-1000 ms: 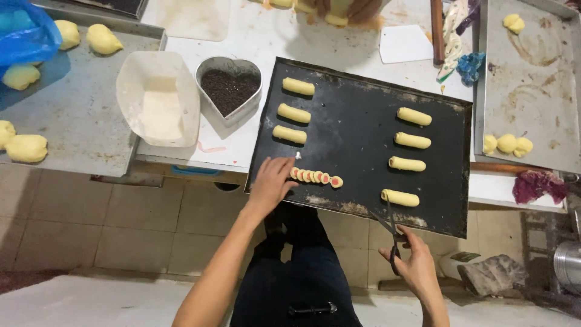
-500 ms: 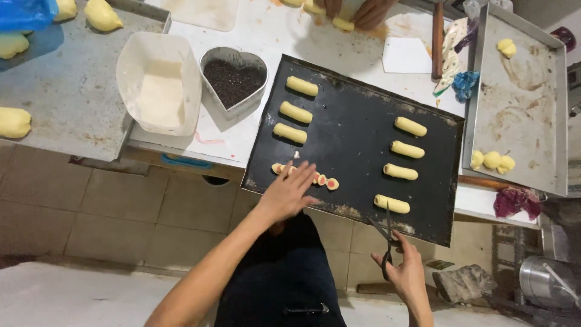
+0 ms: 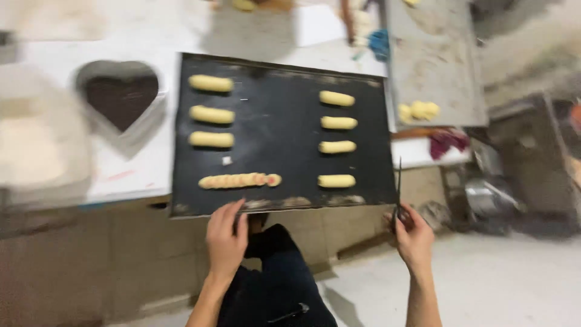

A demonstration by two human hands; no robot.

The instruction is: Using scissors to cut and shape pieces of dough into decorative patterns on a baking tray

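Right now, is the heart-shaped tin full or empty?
Partly filled, not to the brim: the heart-shaped tin holds a dark filling below its pale rim. The blurred picture does not show what the filling is.
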